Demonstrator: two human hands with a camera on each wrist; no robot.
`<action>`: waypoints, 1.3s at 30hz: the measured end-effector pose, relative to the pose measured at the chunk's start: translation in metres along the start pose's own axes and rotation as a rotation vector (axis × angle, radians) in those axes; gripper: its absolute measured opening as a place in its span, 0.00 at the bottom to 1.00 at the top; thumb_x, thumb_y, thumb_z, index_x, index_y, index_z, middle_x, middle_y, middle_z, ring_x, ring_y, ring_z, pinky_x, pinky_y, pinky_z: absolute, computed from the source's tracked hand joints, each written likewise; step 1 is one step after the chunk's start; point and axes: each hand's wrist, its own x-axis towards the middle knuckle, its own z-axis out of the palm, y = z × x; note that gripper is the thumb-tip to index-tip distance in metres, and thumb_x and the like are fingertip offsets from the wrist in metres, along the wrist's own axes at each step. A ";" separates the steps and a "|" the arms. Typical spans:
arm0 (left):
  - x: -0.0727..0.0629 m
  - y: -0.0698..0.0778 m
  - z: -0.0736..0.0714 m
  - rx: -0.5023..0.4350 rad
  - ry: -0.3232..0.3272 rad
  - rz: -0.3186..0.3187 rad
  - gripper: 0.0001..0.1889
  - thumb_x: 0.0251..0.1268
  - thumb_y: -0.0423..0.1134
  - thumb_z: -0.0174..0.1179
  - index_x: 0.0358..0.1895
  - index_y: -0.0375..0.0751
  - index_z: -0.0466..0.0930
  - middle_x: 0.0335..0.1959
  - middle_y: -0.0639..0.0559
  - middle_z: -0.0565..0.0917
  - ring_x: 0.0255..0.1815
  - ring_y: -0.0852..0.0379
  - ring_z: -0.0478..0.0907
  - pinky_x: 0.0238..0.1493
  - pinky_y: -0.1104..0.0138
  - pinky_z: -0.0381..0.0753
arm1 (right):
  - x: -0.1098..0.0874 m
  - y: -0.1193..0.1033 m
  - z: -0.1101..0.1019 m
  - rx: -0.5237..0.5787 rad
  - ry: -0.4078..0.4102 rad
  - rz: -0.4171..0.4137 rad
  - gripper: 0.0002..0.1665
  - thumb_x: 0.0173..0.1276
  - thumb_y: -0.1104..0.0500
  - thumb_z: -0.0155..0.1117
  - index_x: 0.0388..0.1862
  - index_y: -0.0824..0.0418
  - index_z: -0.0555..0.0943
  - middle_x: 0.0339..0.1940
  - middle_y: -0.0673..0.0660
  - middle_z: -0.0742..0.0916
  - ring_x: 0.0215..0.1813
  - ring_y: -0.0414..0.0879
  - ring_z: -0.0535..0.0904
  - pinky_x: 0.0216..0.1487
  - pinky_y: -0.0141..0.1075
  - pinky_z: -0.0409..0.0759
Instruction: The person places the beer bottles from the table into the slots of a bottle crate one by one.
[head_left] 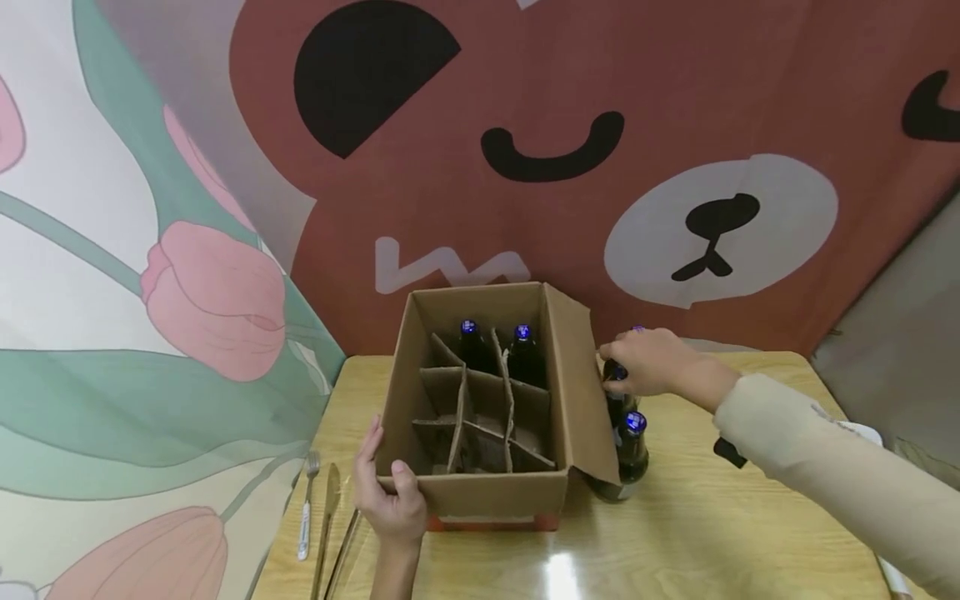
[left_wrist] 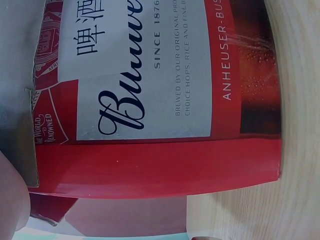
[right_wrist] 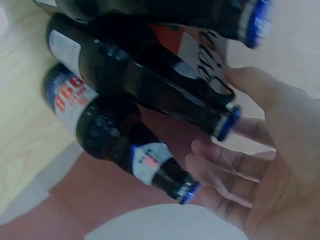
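An open cardboard beer box (head_left: 495, 500) with dividers stands on the table, two blue-capped bottles (head_left: 525, 358) in its far compartments. My left hand (head_left: 393, 504) grips its near left corner, thumb over the near rim. The box's red and white printed side (left_wrist: 150, 170) fills the left wrist view. Right of the box, dark glass bottles stand in a row, the nearest bottle (head_left: 633, 458) partly behind the flap. My right hand (head_left: 660, 362) reaches over the farther ones. In the right wrist view its spread fingers (right_wrist: 225, 175) are beside the caps of the middle bottle (right_wrist: 135, 80) and far bottle (right_wrist: 105, 120).
The box's right flap (head_left: 581, 392) hangs outward toward the bottles. Left of the box lie a fork (head_left: 306, 504), a long wooden utensil (head_left: 327, 517) and a thin dark utensil (head_left: 343, 550). A printed cloth (head_left: 465, 225) hangs right behind the table (head_left: 697, 517).
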 end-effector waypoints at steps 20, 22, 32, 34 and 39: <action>0.003 0.007 0.001 0.011 0.022 0.027 0.22 0.51 0.30 0.47 0.45 0.14 0.76 0.45 0.20 0.79 0.52 0.33 0.79 0.61 0.64 0.74 | -0.008 0.018 0.045 0.251 0.152 -0.038 0.16 0.66 0.52 0.68 0.42 0.64 0.84 0.11 0.43 0.70 0.12 0.33 0.58 0.16 0.30 0.60; 0.003 0.007 0.001 0.013 0.022 0.029 0.22 0.52 0.30 0.47 0.45 0.14 0.76 0.45 0.21 0.80 0.51 0.33 0.79 0.61 0.64 0.73 | -0.008 0.019 0.045 0.270 0.163 -0.040 0.15 0.66 0.53 0.68 0.41 0.65 0.85 0.11 0.43 0.70 0.12 0.33 0.57 0.16 0.30 0.60; 0.002 -0.001 0.002 0.007 0.005 0.010 0.22 0.51 0.31 0.47 0.46 0.15 0.77 0.47 0.23 0.80 0.54 0.35 0.79 0.62 0.62 0.73 | -0.019 0.022 0.016 0.292 0.213 -0.035 0.14 0.63 0.55 0.71 0.40 0.65 0.85 0.10 0.42 0.68 0.12 0.33 0.55 0.15 0.29 0.54; 0.001 -0.001 0.003 0.010 0.008 0.006 0.22 0.51 0.31 0.47 0.46 0.15 0.77 0.47 0.23 0.81 0.54 0.35 0.79 0.62 0.63 0.73 | -0.023 0.023 0.005 0.274 0.221 -0.018 0.14 0.63 0.54 0.71 0.39 0.64 0.86 0.09 0.42 0.67 0.12 0.33 0.54 0.15 0.29 0.53; 0.002 0.000 0.004 0.021 0.030 0.002 0.22 0.52 0.32 0.47 0.46 0.16 0.78 0.47 0.25 0.81 0.52 0.34 0.80 0.61 0.64 0.74 | -0.028 0.024 -0.030 0.246 0.234 -0.025 0.10 0.63 0.52 0.71 0.36 0.58 0.86 0.10 0.42 0.66 0.12 0.33 0.53 0.17 0.31 0.55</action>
